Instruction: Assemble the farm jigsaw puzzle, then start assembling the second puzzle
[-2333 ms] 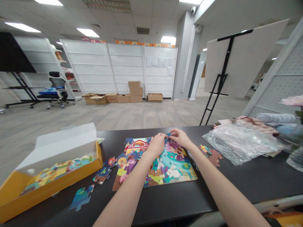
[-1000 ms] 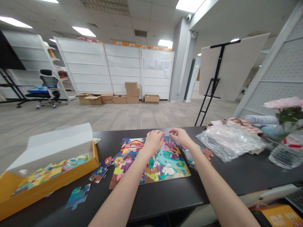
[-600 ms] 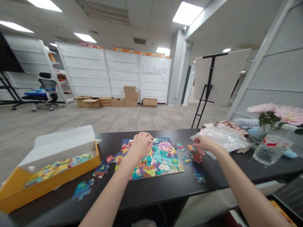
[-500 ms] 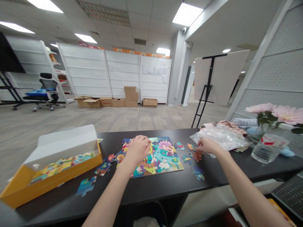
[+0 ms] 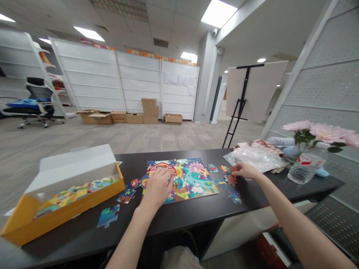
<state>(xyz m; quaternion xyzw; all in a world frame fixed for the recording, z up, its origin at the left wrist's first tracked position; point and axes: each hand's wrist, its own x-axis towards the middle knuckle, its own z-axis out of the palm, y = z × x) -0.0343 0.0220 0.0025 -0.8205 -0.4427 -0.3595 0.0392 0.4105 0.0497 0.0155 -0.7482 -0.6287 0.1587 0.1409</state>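
A colourful jigsaw puzzle (image 5: 193,181) lies partly assembled on the dark table, with a red barn and white rabbits in its picture. My left hand (image 5: 159,185) rests over its left part, fingers slightly apart, hiding some of the pieces beneath. At the right of the puzzle, my right hand (image 5: 244,170) pinches a brown puzzle piece (image 5: 231,179) lying among several loose ones. A dark blue piece (image 5: 234,195) is nearer the front edge. Left of the puzzle lie more loose pieces, among them a blue-green one (image 5: 108,216).
A yellow box (image 5: 81,207) with a raised white lid holds more pieces at the left. Clear plastic wrapping (image 5: 256,158) lies beyond my right hand. A glass vase (image 5: 301,173) with pink flowers (image 5: 327,132) stands at the right.
My left hand has moved down and left over the puzzle, uncovering more of the barn. My right hand remains by the brown piece. The view has shifted a little.
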